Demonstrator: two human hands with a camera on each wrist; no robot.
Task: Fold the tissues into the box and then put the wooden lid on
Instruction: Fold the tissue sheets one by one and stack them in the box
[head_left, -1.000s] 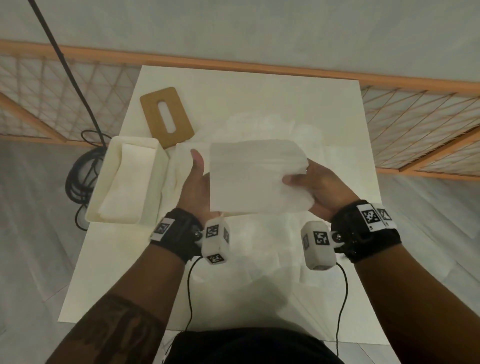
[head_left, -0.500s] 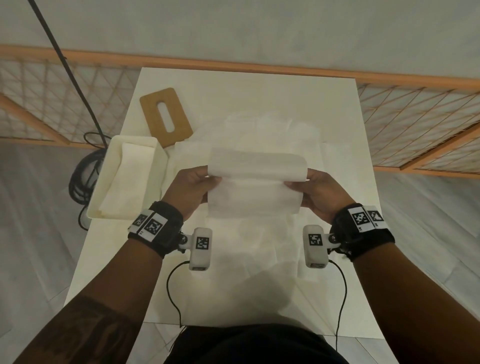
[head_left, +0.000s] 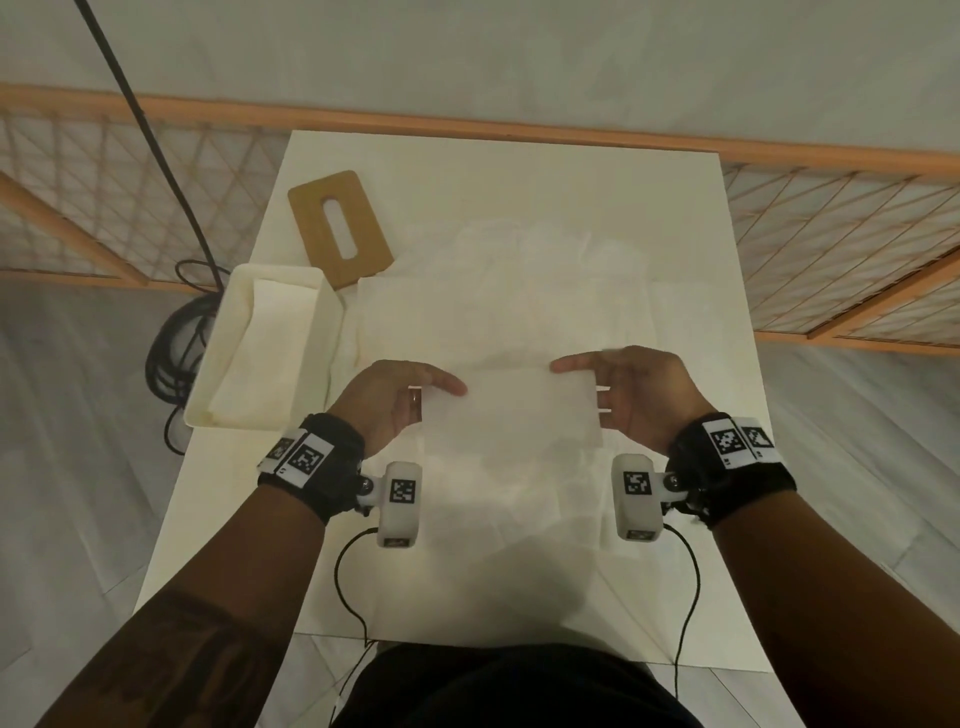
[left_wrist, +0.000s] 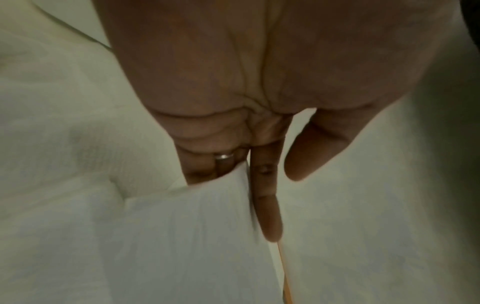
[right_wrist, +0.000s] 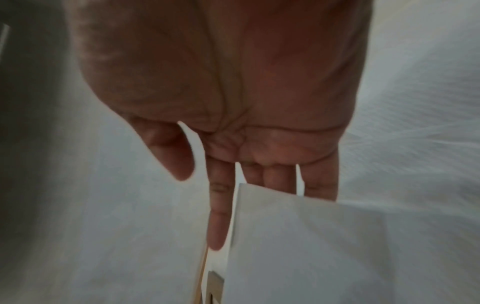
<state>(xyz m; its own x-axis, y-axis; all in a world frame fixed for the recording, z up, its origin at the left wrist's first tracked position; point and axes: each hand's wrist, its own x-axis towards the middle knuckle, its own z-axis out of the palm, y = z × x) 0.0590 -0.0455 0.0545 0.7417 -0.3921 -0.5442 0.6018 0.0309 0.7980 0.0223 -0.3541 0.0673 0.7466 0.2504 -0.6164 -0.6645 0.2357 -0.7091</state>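
A folded white tissue (head_left: 511, 418) stretches between my two hands, low over the loose tissues spread on the table. My left hand (head_left: 431, 395) is at its left end and my right hand (head_left: 576, 379) at its right end. In the left wrist view my left hand (left_wrist: 281, 202) has its index finger straight along the tissue (left_wrist: 182, 236) edge, thumb apart. The right wrist view shows my right hand (right_wrist: 198, 209) the same way against the tissue (right_wrist: 324, 236). The white box (head_left: 208, 410) stands to the left with folded tissue (head_left: 265, 358) inside. The wooden lid (head_left: 340, 228) lies flat behind it.
Crumpled loose tissues (head_left: 519, 291) cover the middle of the white table (head_left: 519, 171). A coiled black cable (head_left: 166, 332) lies on the floor left of the box. An orange lattice fence (head_left: 831, 234) runs behind and to both sides.
The tissue, held up as a wide sheet a second ago, got folded over and came down toward the table. My hands turned palms inward and their fingers straightened at its ends.
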